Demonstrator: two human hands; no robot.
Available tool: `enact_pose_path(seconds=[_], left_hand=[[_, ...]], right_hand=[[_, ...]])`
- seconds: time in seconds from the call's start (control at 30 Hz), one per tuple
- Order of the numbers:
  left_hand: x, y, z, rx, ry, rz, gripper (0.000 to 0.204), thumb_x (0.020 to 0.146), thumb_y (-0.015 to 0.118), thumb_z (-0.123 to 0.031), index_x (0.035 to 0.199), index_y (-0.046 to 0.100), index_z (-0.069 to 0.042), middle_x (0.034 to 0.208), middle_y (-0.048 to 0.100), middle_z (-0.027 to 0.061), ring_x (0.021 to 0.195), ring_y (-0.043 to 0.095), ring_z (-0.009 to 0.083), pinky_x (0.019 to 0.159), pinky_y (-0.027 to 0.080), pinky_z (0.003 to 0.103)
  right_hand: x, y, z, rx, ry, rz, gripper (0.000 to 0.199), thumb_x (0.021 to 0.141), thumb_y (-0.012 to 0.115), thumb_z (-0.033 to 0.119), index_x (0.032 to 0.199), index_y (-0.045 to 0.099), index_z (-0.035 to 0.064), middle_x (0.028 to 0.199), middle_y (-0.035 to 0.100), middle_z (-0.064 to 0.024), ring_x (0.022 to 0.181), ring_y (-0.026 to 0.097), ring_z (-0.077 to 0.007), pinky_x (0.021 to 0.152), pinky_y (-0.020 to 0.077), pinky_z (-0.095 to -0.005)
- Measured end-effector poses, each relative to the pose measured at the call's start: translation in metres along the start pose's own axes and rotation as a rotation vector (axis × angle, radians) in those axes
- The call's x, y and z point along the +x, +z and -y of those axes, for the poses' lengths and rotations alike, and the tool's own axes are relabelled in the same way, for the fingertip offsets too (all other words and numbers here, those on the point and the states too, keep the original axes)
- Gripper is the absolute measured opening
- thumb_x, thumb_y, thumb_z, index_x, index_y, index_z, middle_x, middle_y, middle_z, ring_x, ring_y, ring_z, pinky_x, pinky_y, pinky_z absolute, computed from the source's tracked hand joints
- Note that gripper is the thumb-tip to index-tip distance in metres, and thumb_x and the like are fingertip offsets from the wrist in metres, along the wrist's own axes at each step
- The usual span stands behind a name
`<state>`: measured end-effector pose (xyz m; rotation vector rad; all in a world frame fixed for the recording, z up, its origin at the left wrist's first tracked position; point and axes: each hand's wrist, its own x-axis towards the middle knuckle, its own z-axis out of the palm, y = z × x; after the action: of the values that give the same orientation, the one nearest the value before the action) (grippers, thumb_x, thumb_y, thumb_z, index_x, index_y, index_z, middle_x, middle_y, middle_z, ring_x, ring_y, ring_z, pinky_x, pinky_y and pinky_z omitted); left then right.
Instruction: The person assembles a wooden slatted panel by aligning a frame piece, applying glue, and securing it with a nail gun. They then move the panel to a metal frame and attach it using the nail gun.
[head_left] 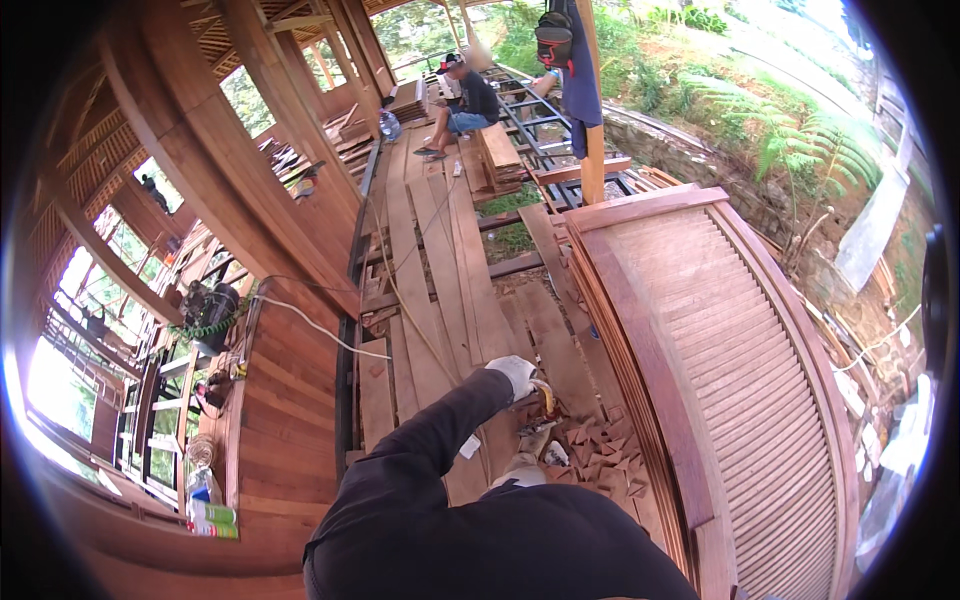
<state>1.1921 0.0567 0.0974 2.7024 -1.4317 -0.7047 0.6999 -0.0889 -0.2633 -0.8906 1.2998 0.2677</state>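
Note:
My left hand point(515, 375), in a white glove, reaches out over the plank floor at the end of a dark sleeve. Its fingers look curled, and a curved yellow and red piece point(546, 398) shows right beside them; its kind is too small to tell. Below the hand lies a pile of small triangular wood offcuts point(605, 455). A small black and white object point(556, 454) rests against the pile. My right hand does not show; my dark-clothed body fills the lower middle.
A stack of louvered wooden shutters point(740, 370) stands close on the right. Gaps run between the floor planks point(435, 240). Farther off, a person point(470, 95) sits on stacked boards point(500, 155). A wooden wall panel point(290, 400) and a pale cable point(318, 326) are on the left.

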Motion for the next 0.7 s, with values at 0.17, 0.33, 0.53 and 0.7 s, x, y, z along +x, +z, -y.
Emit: enact_pose_path(seconds=[0.17,0.33,0.53,0.7], left_hand=[[0.121,0.03,0.086,-0.002,0.015,0.005,0.033,0.089,0.064,-0.038,0.096,0.073,-0.007,0.097,0.072,0.0209,0.093,0.069,0.04,0.083,0.053,0.05],[0.227,0.069,0.215,0.071,0.258,-0.199,0.033,0.09,0.061,-0.032,0.101,0.072,-0.004,0.104,0.071,0.0228,0.099,0.067,0.0416,0.089,0.053,0.05],[0.296,0.058,0.228,0.176,0.044,0.0,0.035,0.089,0.068,-0.034,0.089,0.073,0.0,0.09,0.071,0.0255,0.091,0.069,0.0429,0.078,0.055,0.051],[0.294,0.116,0.185,0.251,0.125,0.194,0.031,0.087,0.067,-0.028,0.105,0.07,-0.002,0.099,0.072,0.0241,0.096,0.069,0.0421,0.084,0.055,0.048]], right_hand=[[-0.022,0.024,0.038,-0.072,0.054,-0.152,0.039,0.1,0.05,0.033,0.129,0.06,0.0085,0.117,0.067,-0.0156,0.1,0.068,-0.0335,0.084,0.0549,-0.0449],[-0.032,0.063,-0.006,-0.817,-0.122,-0.152,0.041,0.097,0.055,0.038,0.125,0.064,0.0087,0.113,0.07,-0.0184,0.103,0.067,-0.0354,0.089,0.0537,-0.0451],[-0.115,0.15,0.098,-0.11,-0.137,-0.728,0.046,0.096,0.057,0.048,0.111,0.07,0.0064,0.104,0.073,-0.0202,0.102,0.068,-0.0374,0.088,0.0527,-0.0444],[-0.147,0.19,0.069,0.321,-0.006,-0.747,0.043,0.093,0.06,0.048,0.106,0.072,0.0085,0.097,0.075,-0.0137,0.086,0.072,-0.027,0.077,0.0552,-0.04]])
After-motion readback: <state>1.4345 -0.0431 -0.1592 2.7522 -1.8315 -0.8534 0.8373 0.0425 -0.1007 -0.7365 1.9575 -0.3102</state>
